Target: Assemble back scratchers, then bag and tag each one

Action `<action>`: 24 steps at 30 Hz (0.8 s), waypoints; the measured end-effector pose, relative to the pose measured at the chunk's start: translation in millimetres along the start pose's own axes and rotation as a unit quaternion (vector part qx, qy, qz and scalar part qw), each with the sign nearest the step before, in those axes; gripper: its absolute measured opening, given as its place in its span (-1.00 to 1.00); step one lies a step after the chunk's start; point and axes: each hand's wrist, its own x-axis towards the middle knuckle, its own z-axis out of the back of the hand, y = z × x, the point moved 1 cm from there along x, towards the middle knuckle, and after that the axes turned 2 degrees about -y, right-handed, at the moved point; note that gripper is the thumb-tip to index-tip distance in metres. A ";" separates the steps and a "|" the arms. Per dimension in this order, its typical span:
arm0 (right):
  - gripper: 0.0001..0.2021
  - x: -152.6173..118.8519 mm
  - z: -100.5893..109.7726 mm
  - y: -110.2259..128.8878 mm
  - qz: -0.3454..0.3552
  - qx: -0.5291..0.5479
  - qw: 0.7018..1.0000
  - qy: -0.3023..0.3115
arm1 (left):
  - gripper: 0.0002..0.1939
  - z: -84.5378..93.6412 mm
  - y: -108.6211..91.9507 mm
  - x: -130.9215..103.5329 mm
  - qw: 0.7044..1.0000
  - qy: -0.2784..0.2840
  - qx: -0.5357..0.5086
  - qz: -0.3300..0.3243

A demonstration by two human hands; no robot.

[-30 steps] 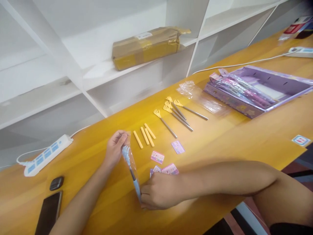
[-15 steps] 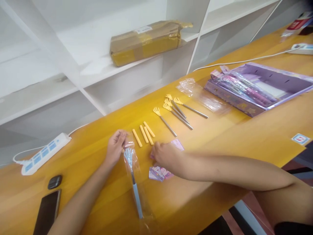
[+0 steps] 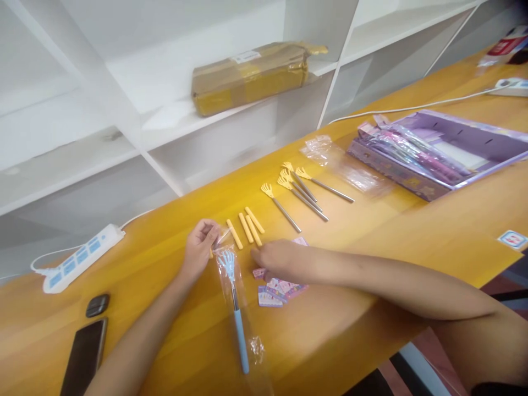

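My left hand (image 3: 201, 246) pinches the top of a clear plastic bag (image 3: 258, 349). Inside this bag lies a back scratcher (image 3: 241, 341) with a light-blue claw and handle and a metal rod. My right hand (image 3: 284, 263) is closed, palm down, over small printed pink and purple cards (image 3: 272, 296). A pink card (image 3: 259, 273) shows at its fingertips; the fingers are partly hidden. Just beyond the hands lie several yellow handle sleeves (image 3: 234, 234). Further right are several back scratchers with yellow claws and bare metal rods (image 3: 287, 214).
A purple box (image 3: 439, 192) with wrapped back scratchers stands at the right, beside empty clear bags (image 3: 363, 179). At the left lie a power strip (image 3: 84, 258), a black case (image 3: 98, 306) and a phone (image 3: 83, 357). A taped carton (image 3: 251, 82) sits on the white shelf behind.
The view has shifted slightly. My right hand has moved a little left over the cards, towards the bag. My left hand still pinches the bag's top.
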 end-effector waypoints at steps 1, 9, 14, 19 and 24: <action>-0.76 -2.5 2.7 0.3 0.008 0.020 1.000 -0.004 | -0.68 -0.1 -1.1 -0.5 1.000 -0.003 0.001 0.000; -0.94 -18.5 56.7 16.4 0.047 0.191 0.953 -0.229 | -0.62 3.4 -11.0 -1.0 0.998 -0.039 -0.051 0.019; -0.90 -1.0 79.4 35.3 0.081 0.175 0.915 -0.355 | -0.63 1.8 -24.0 -5.0 0.995 -0.031 -0.089 0.017; -0.87 19.9 79.0 27.7 0.133 0.168 0.877 -0.429 | -0.62 1.1 -37.0 -11.9 0.993 0.003 -0.114 0.036; -0.95 18.9 84.6 16.5 0.137 0.223 0.876 -0.405 | -0.63 3.4 -46.2 -14.3 0.995 0.008 -0.092 0.047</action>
